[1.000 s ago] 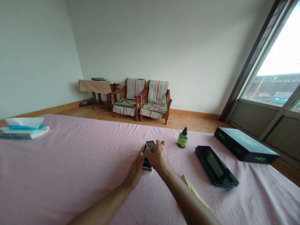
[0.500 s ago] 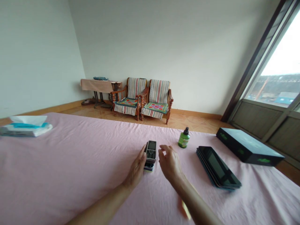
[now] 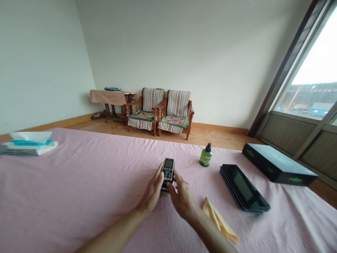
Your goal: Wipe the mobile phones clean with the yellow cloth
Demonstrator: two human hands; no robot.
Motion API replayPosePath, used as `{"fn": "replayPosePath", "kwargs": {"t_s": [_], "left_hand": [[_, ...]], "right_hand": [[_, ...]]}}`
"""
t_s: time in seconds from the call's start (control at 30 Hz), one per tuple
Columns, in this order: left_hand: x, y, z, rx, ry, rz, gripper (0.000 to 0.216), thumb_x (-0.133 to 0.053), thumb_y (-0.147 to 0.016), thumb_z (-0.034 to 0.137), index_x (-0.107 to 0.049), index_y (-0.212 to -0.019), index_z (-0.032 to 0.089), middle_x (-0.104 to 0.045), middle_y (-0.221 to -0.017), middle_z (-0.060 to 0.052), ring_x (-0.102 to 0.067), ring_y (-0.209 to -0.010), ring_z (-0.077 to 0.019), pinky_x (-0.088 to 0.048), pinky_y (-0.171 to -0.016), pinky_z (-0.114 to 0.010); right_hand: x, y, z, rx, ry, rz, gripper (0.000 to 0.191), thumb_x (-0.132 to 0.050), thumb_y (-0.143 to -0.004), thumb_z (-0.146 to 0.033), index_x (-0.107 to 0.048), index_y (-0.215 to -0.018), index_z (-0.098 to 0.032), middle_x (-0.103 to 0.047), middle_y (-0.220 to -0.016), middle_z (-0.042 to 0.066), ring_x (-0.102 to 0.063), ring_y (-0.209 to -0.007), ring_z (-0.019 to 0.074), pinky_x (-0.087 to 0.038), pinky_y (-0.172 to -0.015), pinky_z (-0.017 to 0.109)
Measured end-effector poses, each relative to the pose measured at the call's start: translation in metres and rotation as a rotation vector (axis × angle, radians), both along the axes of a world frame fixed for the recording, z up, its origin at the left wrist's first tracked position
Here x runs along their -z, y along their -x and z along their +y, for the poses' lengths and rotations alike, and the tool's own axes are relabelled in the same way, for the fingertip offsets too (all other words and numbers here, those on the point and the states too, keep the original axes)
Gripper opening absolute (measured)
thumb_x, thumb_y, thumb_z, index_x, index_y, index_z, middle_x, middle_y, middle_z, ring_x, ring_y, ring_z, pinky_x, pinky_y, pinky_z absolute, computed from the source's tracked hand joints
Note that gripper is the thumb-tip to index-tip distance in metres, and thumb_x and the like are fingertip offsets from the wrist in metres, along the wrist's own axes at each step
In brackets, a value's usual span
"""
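A keypad mobile phone (image 3: 167, 170) tops a small stack of phones standing on the pink sheet (image 3: 86, 182). My left hand (image 3: 154, 188) is closed along the stack's left side, thumb near the keypad. From the right, my right hand (image 3: 182, 195) presses against the stack, its fingers at the phone's right edge and its thumb at the near end. The lower phones are mostly hidden by my hands. A folded yellow cloth (image 3: 218, 220) lies beside my right forearm.
To the right are a green spray bottle (image 3: 205, 156), a stack of tablets (image 3: 243, 189) and a black box (image 3: 279, 164). A tissue pack (image 3: 28, 146) lies at far left. Beyond the sheet's edge stand two wooden chairs (image 3: 173, 121) and a cloth-covered sewing table (image 3: 107, 97).
My right hand has moved left and down onto the stack's right side, where it now touches the phones. The yellow cloth is now more exposed. My left hand stays on the stack.
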State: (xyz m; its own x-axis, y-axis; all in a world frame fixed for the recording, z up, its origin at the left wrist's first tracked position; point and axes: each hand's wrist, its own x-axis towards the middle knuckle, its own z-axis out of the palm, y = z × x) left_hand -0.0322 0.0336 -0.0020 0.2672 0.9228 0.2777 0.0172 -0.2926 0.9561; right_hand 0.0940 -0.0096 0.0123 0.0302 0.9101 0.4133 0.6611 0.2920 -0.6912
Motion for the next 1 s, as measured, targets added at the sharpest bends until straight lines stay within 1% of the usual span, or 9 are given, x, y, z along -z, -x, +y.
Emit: {"fn": "replayPosePath", "kwargs": {"t_s": [0.1, 0.23, 0.37, 0.4, 0.43, 0.47, 0.63, 0.8, 1.0], "left_hand": [[0.001, 0.000, 0.001, -0.005, 0.012, -0.005, 0.065, -0.037, -0.091, 0.058, -0.038, -0.142, 0.017, -0.036, -0.150, -0.007, -0.027, -0.140, -0.0228, -0.019, -0.117, -0.036], [0.007, 0.001, 0.007, -0.039, 0.039, -0.028, 0.067, -0.035, -0.091, 0.062, -0.039, -0.141, 0.017, -0.038, -0.149, -0.009, -0.027, -0.140, -0.0236, -0.018, -0.117, -0.039], [0.012, 0.001, 0.010, -0.059, 0.053, -0.055, 0.068, -0.032, -0.091, 0.064, -0.042, -0.139, 0.017, -0.038, -0.149, -0.009, -0.028, -0.140, -0.0242, -0.017, -0.117, -0.040], [0.012, 0.001, 0.009, -0.064, 0.059, -0.064, 0.067, -0.033, -0.091, 0.064, -0.044, -0.138, 0.018, -0.039, -0.148, -0.008, -0.029, -0.139, -0.0245, -0.018, -0.116, -0.040], [0.011, 0.001, 0.008, -0.071, 0.067, -0.073, 0.066, -0.033, -0.090, 0.064, -0.045, -0.138, 0.019, -0.040, -0.147, -0.008, -0.031, -0.139, -0.0248, -0.019, -0.116, -0.040], [0.010, 0.001, 0.007, -0.078, 0.076, -0.083, 0.066, -0.035, -0.090, 0.064, -0.046, -0.137, 0.019, -0.041, -0.147, -0.008, -0.032, -0.138, -0.0253, -0.020, -0.116, -0.040], [0.006, 0.001, 0.004, -0.091, 0.117, -0.099, 0.066, -0.037, -0.089, 0.065, -0.046, -0.137, 0.021, -0.044, -0.145, -0.007, -0.032, -0.138, -0.0259, -0.022, -0.115, -0.043], [0.009, 0.002, 0.007, -0.091, 0.123, -0.104, 0.066, -0.037, -0.089, 0.064, -0.045, -0.137, 0.020, -0.047, -0.143, -0.009, -0.034, -0.137, -0.0258, -0.023, -0.114, -0.043], [0.013, 0.002, 0.011, -0.084, 0.086, -0.084, 0.067, -0.036, -0.090, 0.064, -0.044, -0.137, 0.018, -0.042, -0.146, -0.010, -0.034, -0.137, -0.0249, -0.023, -0.115, -0.040]], "right_hand": [[0.007, -0.019, -0.003, 0.118, 0.010, -0.075, 0.044, -0.044, -0.090, -0.027, -0.046, -0.132, -0.011, -0.065, -0.117, 0.015, -0.063, -0.105, 0.0224, -0.053, -0.083, 0.033], [0.005, -0.083, -0.015, 0.362, 0.023, -0.208, 0.043, -0.045, -0.086, -0.025, -0.051, -0.125, -0.009, -0.060, -0.122, 0.020, -0.057, -0.113, 0.0281, -0.045, -0.094, 0.042], [-0.001, -0.155, -0.036, 0.642, 0.079, -0.343, 0.056, -0.046, -0.083, -0.021, -0.040, -0.134, 0.001, -0.047, -0.133, 0.030, -0.042, -0.125, 0.0404, -0.030, -0.101, 0.056], [-0.001, -0.168, -0.041, 0.711, 0.115, -0.387, 0.061, -0.049, -0.081, -0.022, -0.038, -0.135, 0.003, -0.045, -0.133, 0.031, -0.042, -0.124, 0.0423, -0.029, -0.100, 0.057], [0.000, -0.178, -0.044, 0.801, 0.214, -0.497, 0.064, -0.049, -0.082, -0.027, -0.035, -0.138, 0.000, -0.048, -0.132, 0.028, -0.044, -0.122, 0.0401, -0.033, -0.098, 0.053], [0.002, -0.185, -0.047, 0.849, 0.252, -0.520, 0.067, -0.049, -0.082, -0.031, -0.034, -0.139, 0.001, -0.049, -0.131, 0.028, -0.046, -0.119, 0.0409, -0.035, -0.095, 0.053], [0.010, -0.195, -0.047, 0.937, 0.345, -0.542, 0.073, -0.045, -0.082, -0.048, -0.034, -0.140, -0.005, -0.057, -0.120, 0.023, -0.053, -0.111, 0.0388, -0.042, -0.083, 0.050], [0.009, -0.195, -0.043, 0.969, 0.343, -0.549, 0.078, -0.048, -0.079, -0.051, -0.031, -0.141, -0.006, -0.059, -0.117, 0.022, -0.052, -0.110, 0.0389, -0.039, -0.085, 0.050], [0.005, -0.193, -0.049, 1.006, 0.277, -0.617, 0.081, -0.048, -0.079, -0.053, -0.027, -0.142, -0.007, -0.060, -0.113, 0.021, -0.054, -0.106, 0.0393, -0.037, -0.083, 0.048]]}}
